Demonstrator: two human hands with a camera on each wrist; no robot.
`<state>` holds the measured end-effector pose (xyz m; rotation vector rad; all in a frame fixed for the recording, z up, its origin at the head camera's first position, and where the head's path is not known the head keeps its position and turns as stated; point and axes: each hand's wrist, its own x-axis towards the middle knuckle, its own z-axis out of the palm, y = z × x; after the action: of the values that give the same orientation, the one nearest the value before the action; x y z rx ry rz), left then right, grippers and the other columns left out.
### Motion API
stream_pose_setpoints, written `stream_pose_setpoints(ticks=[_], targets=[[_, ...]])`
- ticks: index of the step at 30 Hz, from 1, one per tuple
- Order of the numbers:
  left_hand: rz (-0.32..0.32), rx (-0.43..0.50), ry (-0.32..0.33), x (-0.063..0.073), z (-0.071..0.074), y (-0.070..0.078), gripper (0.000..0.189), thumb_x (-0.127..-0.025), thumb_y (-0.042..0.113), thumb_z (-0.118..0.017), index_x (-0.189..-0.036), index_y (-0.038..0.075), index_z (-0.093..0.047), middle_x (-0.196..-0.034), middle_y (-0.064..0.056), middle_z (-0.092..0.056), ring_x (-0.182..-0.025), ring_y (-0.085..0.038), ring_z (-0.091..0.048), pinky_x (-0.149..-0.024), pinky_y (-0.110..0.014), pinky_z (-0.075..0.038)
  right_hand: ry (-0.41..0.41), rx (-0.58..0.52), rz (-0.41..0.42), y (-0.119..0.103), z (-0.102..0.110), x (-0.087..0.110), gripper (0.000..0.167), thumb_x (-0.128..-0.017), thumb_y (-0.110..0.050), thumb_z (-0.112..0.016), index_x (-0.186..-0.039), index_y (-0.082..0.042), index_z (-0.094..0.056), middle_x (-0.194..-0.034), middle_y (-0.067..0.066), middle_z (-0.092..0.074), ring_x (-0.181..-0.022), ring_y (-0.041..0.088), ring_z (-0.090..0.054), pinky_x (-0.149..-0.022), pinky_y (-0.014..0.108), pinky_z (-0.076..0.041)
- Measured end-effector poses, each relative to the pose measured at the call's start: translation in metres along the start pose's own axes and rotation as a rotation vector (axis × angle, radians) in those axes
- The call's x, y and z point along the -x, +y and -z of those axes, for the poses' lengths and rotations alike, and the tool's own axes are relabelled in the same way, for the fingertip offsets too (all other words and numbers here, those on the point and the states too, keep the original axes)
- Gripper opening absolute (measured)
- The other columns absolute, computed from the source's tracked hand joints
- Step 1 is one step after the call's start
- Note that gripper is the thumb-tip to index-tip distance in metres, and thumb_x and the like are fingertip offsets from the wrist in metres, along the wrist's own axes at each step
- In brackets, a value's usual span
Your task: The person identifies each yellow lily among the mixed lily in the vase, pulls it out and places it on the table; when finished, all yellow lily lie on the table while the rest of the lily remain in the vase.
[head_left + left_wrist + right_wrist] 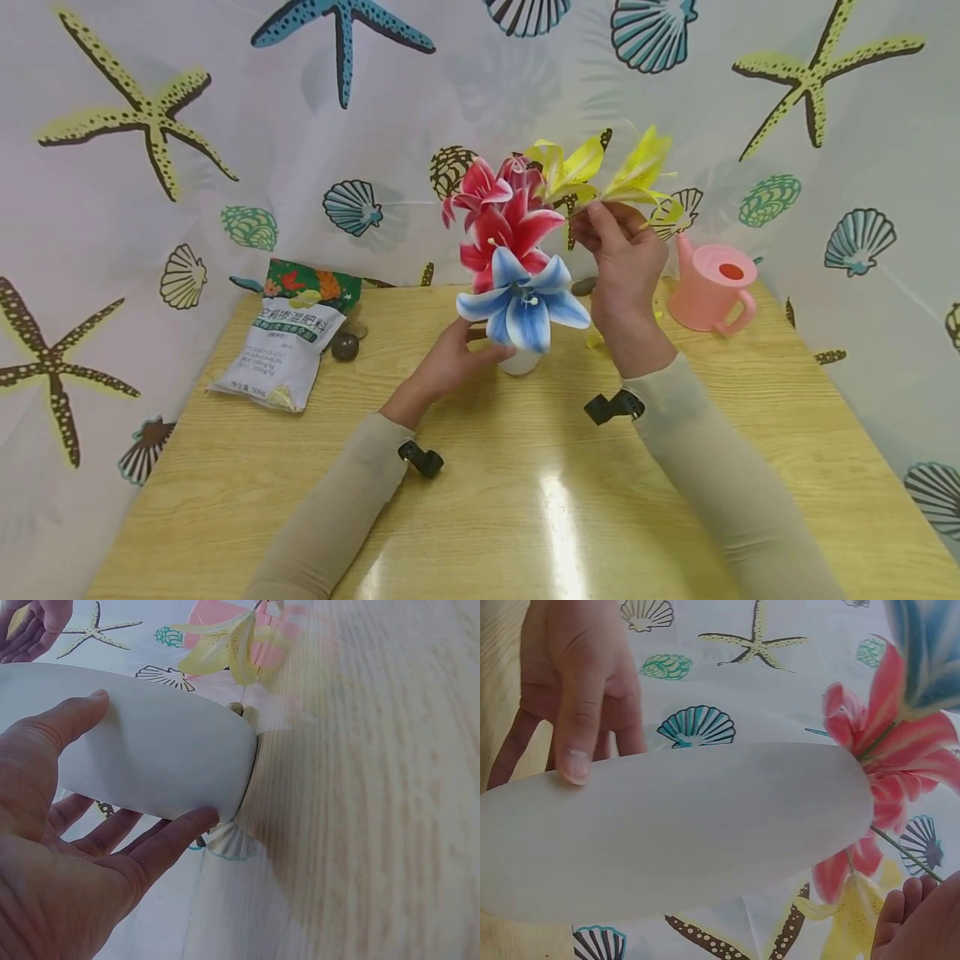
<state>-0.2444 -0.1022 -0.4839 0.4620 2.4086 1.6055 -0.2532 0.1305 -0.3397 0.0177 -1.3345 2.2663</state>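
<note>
A tall white vase (165, 742) stands on the table, mostly hidden behind flowers in the head view. My left hand (453, 358) grips its lower part, thumb on one side and fingers on the other. Red lilies (498, 229) and a blue lily (528, 300) rise from the vase. At the right of the bunch, my right hand (626, 271) pinches the stem of a yellow lily (641, 171). The right wrist view shows a green stem (904, 851) running from the vase mouth to that hand. Another yellow lily bloom (566, 167) is beside the red ones.
A pink watering can (708, 287) stands at the back right. Partly behind my right arm, another yellow lily (229, 649) shows near the can. A fertilizer bag (288, 337) and a dark round stone (345, 346) are at the left. Patterned cloth hangs behind the table.
</note>
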Motion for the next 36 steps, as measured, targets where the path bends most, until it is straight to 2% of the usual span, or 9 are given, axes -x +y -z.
stream_pose_setpoints(ticks=[9, 18, 27, 32, 36], targets=[[-0.008, -0.010, 0.002, 0.000, -0.001, 0.001, 0.086, -0.101, 0.041, -0.084, -0.172, 0.038, -0.035, -0.176, 0.004, -0.045, -0.159, -0.038, -0.051, -0.125, -0.065, -0.051, 0.028, -0.058, 0.026, -0.020, 0.018, -0.006, 0.008, -0.104, -0.008, -0.078, -0.097, -0.007, -0.077, -0.088, 0.005, -0.080, -0.082, 0.020, -0.079, -0.091, 0.037, -0.069], [0.000, -0.012, 0.001, 0.000, -0.002, 0.002, 0.087, -0.101, 0.042, -0.084, -0.172, 0.038, -0.035, -0.176, 0.003, -0.045, -0.159, -0.039, -0.051, -0.124, -0.065, -0.052, 0.051, -0.028, -0.022, -0.026, 0.053, -0.012, 0.010, -0.100, -0.007, -0.082, -0.100, 0.001, -0.076, -0.087, 0.010, -0.081, -0.078, 0.021, -0.080, -0.084, 0.033, -0.071], [0.006, -0.022, 0.007, 0.000, -0.001, 0.002, 0.087, -0.101, 0.041, -0.084, -0.173, 0.036, -0.035, -0.176, 0.003, -0.045, -0.158, -0.038, -0.052, -0.124, -0.064, -0.052, 0.027, 0.046, -0.063, -0.026, 0.100, -0.016, 0.011, -0.100, -0.002, -0.081, -0.106, 0.004, -0.074, -0.088, 0.013, -0.082, -0.076, 0.022, -0.083, -0.076, 0.033, -0.071], [0.005, -0.025, 0.017, 0.000, 0.000, 0.003, 0.088, -0.100, 0.041, -0.085, -0.173, 0.036, -0.035, -0.176, 0.002, -0.045, -0.157, -0.039, -0.053, -0.123, -0.065, -0.053, 0.027, 0.133, -0.068, -0.026, 0.119, -0.017, 0.026, -0.096, -0.015, -0.090, -0.107, 0.004, -0.076, -0.088, 0.010, -0.082, -0.075, 0.019, -0.083, -0.074, 0.032, -0.071], [0.013, -0.016, 0.007, 0.000, 0.000, 0.002, 0.088, -0.100, 0.041, -0.085, -0.172, 0.038, -0.035, -0.176, 0.003, -0.045, -0.158, -0.038, -0.052, -0.123, -0.064, -0.053, 0.039, 0.183, -0.100, -0.024, 0.138, -0.014, 0.017, -0.098, -0.012, -0.087, -0.102, 0.002, -0.077, -0.086, 0.008, -0.081, -0.072, 0.018, -0.082, -0.071, 0.030, -0.070]])
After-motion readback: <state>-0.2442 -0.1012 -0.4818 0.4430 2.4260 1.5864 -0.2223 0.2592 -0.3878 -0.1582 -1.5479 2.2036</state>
